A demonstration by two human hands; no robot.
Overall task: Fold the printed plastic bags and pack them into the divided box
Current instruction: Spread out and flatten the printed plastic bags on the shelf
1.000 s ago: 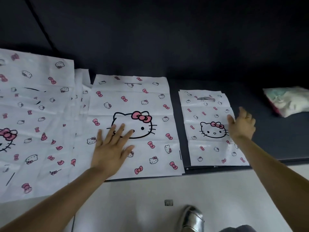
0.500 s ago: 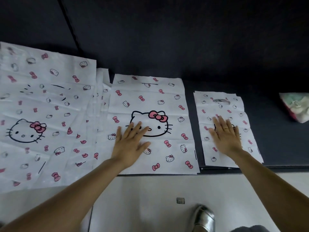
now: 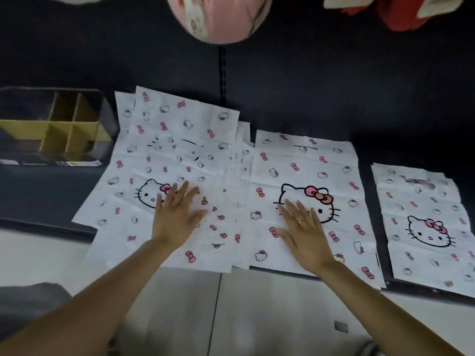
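Note:
Three stacks of white plastic bags printed with cat faces and pink bows lie flat on a dark shelf. My left hand [image 3: 177, 217] rests flat, fingers spread, on the large left stack [image 3: 180, 140]. My right hand [image 3: 304, 232], with a ring on it, presses flat on the middle bag [image 3: 308, 165]. The small right stack [image 3: 421, 201] lies untouched. The divided box [image 3: 77, 132], yellow cardboard partitions in a dark frame, stands at the far left of the shelf.
A pink rounded object [image 3: 221, 16] and red-and-white items [image 3: 401, 11] hang above at the top edge. The shelf's front edge runs under the bags, which overhang it. Pale floor [image 3: 257, 317] lies below.
My left hand moved from the middle bag to the large left stack. My right hand moved from the small right stack to the middle bag. The view swung left, bringing the divided box in.

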